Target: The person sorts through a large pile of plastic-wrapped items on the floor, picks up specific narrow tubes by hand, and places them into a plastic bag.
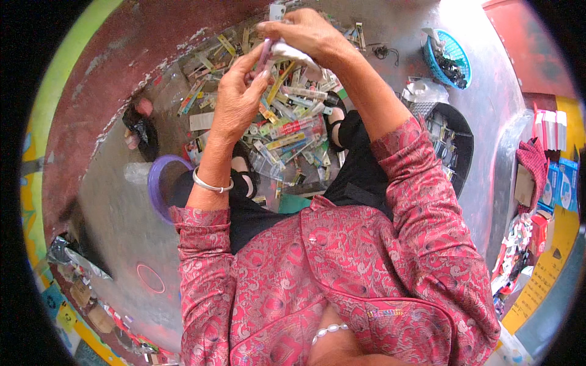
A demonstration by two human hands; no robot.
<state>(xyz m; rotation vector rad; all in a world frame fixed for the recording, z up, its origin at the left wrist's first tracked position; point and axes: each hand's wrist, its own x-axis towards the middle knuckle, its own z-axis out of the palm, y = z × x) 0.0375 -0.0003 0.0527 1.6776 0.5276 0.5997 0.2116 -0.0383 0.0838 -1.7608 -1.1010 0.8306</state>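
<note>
Both hands raised over a floor pile of small packets.
Left hand (235, 100) pinches a pink stick (265, 53), fingers closed on it; right hand (305, 33) grips a white wrapper (293, 53) at the stick's top. Pile (287, 128) lies below; blue basket (455, 52) to the right.

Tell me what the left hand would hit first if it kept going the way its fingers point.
Left hand points up toward the right hand; first it meets the pink strip both hands pinch, though depth is unclear.
</note>
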